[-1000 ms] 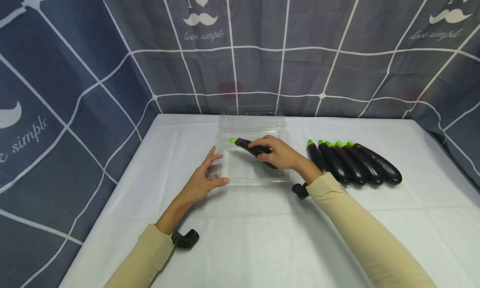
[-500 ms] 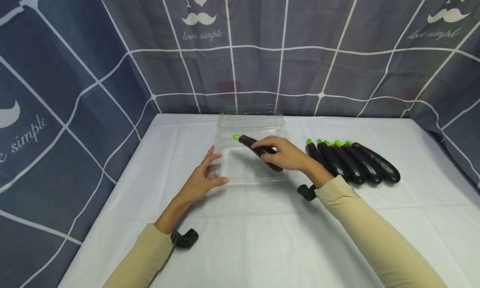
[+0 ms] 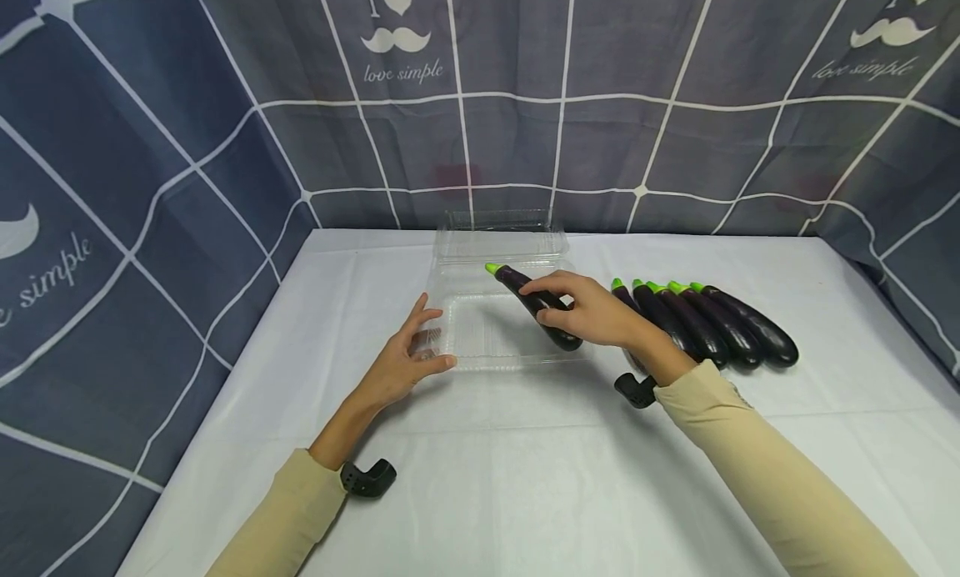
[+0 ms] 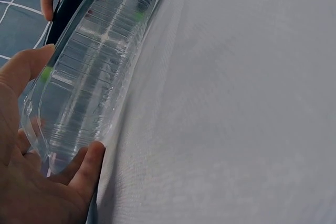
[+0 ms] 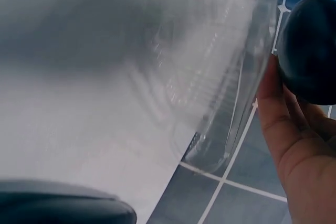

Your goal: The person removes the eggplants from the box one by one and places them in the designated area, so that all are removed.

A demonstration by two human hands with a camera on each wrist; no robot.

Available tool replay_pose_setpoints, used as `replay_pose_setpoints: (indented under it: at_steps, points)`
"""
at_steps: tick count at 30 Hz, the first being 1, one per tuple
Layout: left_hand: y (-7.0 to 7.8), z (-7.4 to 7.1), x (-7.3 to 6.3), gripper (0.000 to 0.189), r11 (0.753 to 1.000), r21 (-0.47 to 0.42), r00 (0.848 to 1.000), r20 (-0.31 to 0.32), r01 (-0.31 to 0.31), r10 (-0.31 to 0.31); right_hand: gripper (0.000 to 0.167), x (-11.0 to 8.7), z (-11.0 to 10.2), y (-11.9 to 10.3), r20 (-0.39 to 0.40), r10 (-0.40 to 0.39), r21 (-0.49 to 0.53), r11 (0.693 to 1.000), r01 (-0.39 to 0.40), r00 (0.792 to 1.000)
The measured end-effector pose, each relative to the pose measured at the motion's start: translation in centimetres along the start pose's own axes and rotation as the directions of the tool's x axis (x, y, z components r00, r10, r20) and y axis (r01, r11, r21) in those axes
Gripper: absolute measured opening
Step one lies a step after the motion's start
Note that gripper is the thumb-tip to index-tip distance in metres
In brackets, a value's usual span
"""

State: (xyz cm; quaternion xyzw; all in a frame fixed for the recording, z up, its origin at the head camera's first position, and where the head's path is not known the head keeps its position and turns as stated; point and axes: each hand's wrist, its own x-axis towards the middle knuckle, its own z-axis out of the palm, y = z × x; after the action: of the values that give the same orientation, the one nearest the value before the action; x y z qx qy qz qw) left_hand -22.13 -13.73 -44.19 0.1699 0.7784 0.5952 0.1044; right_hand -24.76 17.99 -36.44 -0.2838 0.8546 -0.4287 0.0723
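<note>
My right hand (image 3: 596, 310) grips a dark purple eggplant (image 3: 513, 280) with a green stem end, holding it tilted over the right part of a clear plastic clamshell container (image 3: 517, 363). The stem points up and to the left. In the right wrist view, the rounded end of the eggplant (image 5: 311, 51) sits against the fingers, outside the container wall (image 5: 241, 87). My left hand (image 3: 401, 362) is at the container's left side, thumb and fingers spread about its end. The left wrist view shows these fingertips right at the clear wall (image 4: 86, 87).
Several more eggplants (image 3: 738, 331) lie side by side on the white-covered table (image 3: 480, 494), right of the container; my right forearm partly hides the nearest ones. The container's lid (image 3: 501, 242) stands open at the back. A grey checked curtain (image 3: 517, 143) hangs behind.
My right hand has moved to the right with the eggplant, its stem end shifting right and slightly up. The left hand and the container have stayed in place.
</note>
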Motion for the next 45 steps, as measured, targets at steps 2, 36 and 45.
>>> replay_pose_setpoints:
  at_steps: [2,36,45]
  points:
    - [0.0,0.0,0.1,0.082,1.000,0.001,1.000,0.000,0.001,-0.001,0.040,-0.4,-0.3,0.1,-0.003,0.013,0.006,1.000,-0.013,1.000]
    - [-0.1,0.0,-0.1,0.083,1.000,0.008,1.000,0.001,-0.007,0.007,0.040,-7.2,-4.0,1.8,-0.096,0.095,-0.156,0.982,-0.109,0.991]
    - [0.0,0.2,-0.3,0.079,1.000,0.011,1.000,-0.002,0.008,-0.008,0.039,-9.0,-4.5,2.8,-0.140,0.055,-0.206,0.975,-0.083,0.989]
